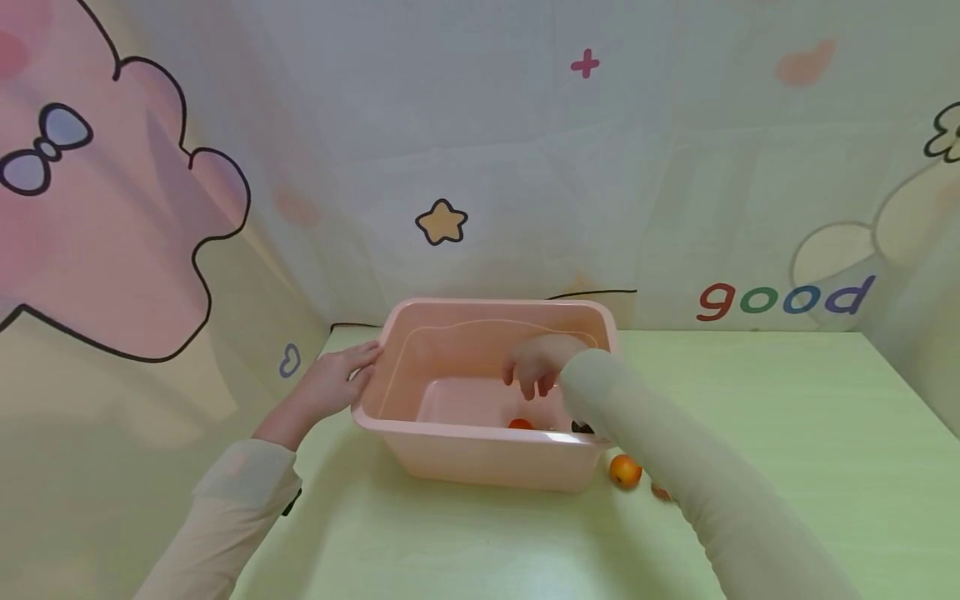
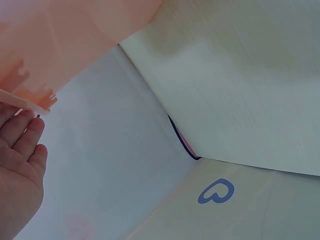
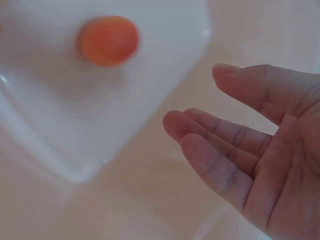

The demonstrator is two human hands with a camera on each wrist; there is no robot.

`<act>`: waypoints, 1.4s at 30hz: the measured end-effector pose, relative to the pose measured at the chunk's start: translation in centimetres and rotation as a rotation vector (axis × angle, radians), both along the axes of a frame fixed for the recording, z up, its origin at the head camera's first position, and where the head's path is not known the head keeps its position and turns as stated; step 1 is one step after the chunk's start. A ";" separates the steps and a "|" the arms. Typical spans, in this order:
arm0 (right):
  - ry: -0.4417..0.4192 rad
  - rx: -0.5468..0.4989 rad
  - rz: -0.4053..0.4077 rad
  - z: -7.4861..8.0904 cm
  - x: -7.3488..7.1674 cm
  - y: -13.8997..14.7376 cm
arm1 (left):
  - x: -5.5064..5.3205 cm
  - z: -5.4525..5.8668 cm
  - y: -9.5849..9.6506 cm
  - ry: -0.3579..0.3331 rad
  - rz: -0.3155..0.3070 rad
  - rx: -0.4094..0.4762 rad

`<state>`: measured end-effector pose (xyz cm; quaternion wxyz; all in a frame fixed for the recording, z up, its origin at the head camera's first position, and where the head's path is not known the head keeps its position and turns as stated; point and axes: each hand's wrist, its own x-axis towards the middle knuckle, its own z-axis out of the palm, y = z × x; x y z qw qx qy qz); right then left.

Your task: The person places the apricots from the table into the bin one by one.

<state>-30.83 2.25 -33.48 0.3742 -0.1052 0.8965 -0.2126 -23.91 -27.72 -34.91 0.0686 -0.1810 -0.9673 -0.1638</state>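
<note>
A pink plastic basin [image 1: 480, 454] stands on the table. My left hand [image 1: 339, 379] grips its left rim; in the left wrist view, the fingertips [image 2: 31, 131] lie against the underside of the lip. Inside the basin's right half hangs my right hand [image 1: 542, 362], fingers loosely bent. Its thumb and fingers [image 3: 215, 165] are apart in the right wrist view, with nothing between them. On the basin floor below lies a round red-orange thing [image 3: 110, 41], like a small fruit, partly hidden by the front rim in the head view. A dark thing [image 1: 582, 427] shows beside the right sleeve.
Outside the basin's front right corner, an orange-yellow round fruit [image 1: 625, 472] sits on the pale green table [image 1: 757, 400]. Next to it a small brownish thing [image 1: 661, 492] is mostly covered by the right sleeve. A printed cloth [image 1: 517, 183] hangs behind and along the sides.
</note>
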 end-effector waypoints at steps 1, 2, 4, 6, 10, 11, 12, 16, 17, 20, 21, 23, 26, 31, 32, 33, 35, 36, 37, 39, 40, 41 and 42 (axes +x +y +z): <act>0.012 0.007 0.034 0.5 -0.2 0.2 | 0.0 0.0 0.0 -0.001 -0.001 0.001; 0.037 0.021 0.076 1.2 -0.4 0.3 | 0.1 0.1 0.0 -0.003 0.001 0.005; 0.096 0.042 0.159 2.4 -0.8 0.9 | 0.1 0.1 -0.1 -0.010 0.008 0.012; 0.154 0.051 0.233 3.7 -1.1 1.6 | 0.1 0.1 -0.2 -0.016 0.016 0.015; 0.244 0.038 0.294 5.8 -1.1 3.7 | 0.0 0.0 -0.5 -0.029 0.024 0.015; 0.250 0.029 0.294 6.1 -1.0 4.3 | -0.1 -0.1 -0.5 -0.031 0.023 0.015; 0.261 0.023 0.296 6.3 -1.0 5.0 | -0.1 -0.1 -0.5 -0.033 0.022 0.016; 0.282 -0.002 0.266 6.3 -0.9 8.2 | -0.1 0.0 -0.5 -0.048 0.029 0.023; 0.284 -0.008 0.260 6.2 -0.9 9.0 | 0.0 0.0 -0.4 -0.049 0.029 0.021; 0.283 -0.044 0.226 5.5 -1.0 11.4 | 0.0 0.0 -0.3 -0.044 0.029 0.013; 0.282 -0.054 0.210 5.2 -0.9 12.2 | 0.0 0.0 -0.3 -0.041 0.028 0.012; 0.288 -0.084 0.191 4.6 -0.9 13.6 | -0.1 -0.1 -0.2 -0.036 0.026 0.011; 0.288 -0.112 0.158 3.4 -0.8 15.6 | -0.2 -0.2 -0.2 -0.034 0.025 0.010; 0.227 -0.095 0.102 1.3 -0.1 17.7 | -0.1 -0.3 -0.1 -0.047 0.032 0.016; 0.218 -0.087 0.095 0.8 0.0 18.0 | -0.1 -0.3 0.0 -0.050 0.033 0.017; 0.210 -0.082 0.094 0.3 0.2 18.2 | -0.1 -0.2 0.0 -0.053 0.034 0.018; 0.199 -0.079 0.098 -0.7 0.4 18.6 | 0.0 -0.2 0.2 -0.058 0.034 0.022; 0.191 -0.078 0.093 -1.3 0.5 18.8 | 0.0 -0.1 0.2 -0.059 0.033 0.025; 0.181 -0.079 0.087 -1.8 0.5 18.9 | 0.0 -0.1 0.2 -0.060 0.034 0.025; 0.165 -0.083 0.075 -2.9 0.7 19.1 | 0.0 -0.1 0.2 -0.058 0.034 0.021; 0.158 -0.085 0.065 -3.4 0.7 19.2 | 0.0 -0.1 0.2 -0.057 0.035 0.020; 0.150 -0.086 0.052 -3.9 0.8 19.3 | 0.0 -0.1 0.2 -0.057 0.037 0.019; 0.146 -0.086 0.044 -4.4 0.9 19.4 | 0.0 -0.1 0.2 -0.057 0.038 0.017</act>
